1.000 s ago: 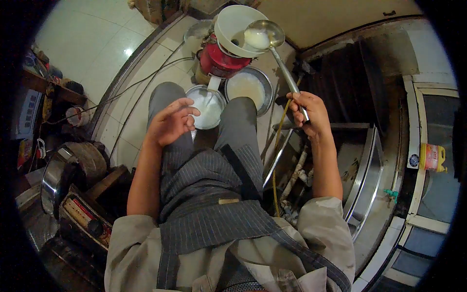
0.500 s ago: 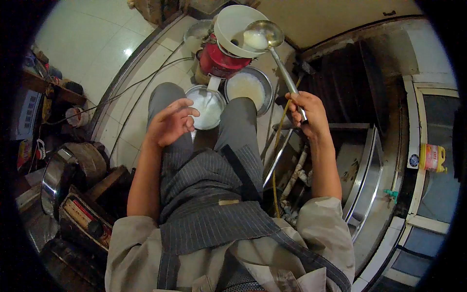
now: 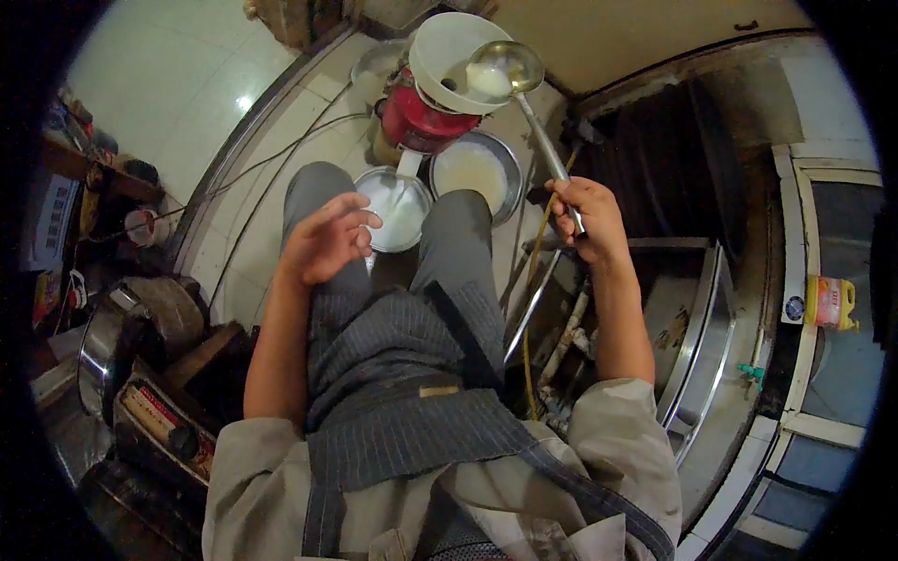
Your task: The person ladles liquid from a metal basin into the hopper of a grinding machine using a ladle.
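My right hand is closed around the handle of a metal ladle. The ladle's bowl, with some whitish stuff in it, is over the right side of a wide white hopper. Below this hopper stands a red grinding machine with a pale spout. White liquid fills a metal pot under the spout, between my knees. My left hand hovers above my left thigh, holding nothing, its fingers apart and loosely bent. A metal basin of pale yellowish contents sits to the right of the pot.
Another metal bowl stands behind the machine. A cable runs across the tiled floor on the left. To my right are a metal-framed unit, pipes and a yellow hose. A yellow jug stands at far right.
Very little differs. The ladle stays over the hopper, its bowl shifted only slightly, and my right hand is still around the handle. My left hand has hardly moved.
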{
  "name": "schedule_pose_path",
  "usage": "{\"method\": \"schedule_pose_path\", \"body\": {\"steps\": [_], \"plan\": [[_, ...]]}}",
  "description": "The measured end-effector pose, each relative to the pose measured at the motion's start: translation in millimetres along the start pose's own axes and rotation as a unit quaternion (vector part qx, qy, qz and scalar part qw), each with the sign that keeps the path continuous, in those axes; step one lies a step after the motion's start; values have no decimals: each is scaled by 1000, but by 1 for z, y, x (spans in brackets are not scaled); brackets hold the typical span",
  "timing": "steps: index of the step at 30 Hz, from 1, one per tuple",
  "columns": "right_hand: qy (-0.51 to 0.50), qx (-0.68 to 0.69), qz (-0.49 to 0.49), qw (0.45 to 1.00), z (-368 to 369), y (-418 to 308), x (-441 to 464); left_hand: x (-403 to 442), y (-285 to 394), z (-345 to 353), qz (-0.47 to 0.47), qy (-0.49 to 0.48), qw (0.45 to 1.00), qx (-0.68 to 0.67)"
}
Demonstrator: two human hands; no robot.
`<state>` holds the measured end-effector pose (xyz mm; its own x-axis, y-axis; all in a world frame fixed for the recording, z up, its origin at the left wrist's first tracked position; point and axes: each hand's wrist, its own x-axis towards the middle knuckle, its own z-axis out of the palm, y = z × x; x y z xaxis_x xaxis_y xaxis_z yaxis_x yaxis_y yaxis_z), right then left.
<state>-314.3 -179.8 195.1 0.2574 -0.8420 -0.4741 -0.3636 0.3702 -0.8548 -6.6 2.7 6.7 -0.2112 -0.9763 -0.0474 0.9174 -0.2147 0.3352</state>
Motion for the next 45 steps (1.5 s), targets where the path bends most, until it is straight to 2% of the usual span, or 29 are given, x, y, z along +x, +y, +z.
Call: {"method": "schedule_pose_path", "body": {"steps": [45], "plan": [[39, -67, -18, 997, 6, 3, 11, 1, 1, 2, -4, -3, 1000, 8]]}}
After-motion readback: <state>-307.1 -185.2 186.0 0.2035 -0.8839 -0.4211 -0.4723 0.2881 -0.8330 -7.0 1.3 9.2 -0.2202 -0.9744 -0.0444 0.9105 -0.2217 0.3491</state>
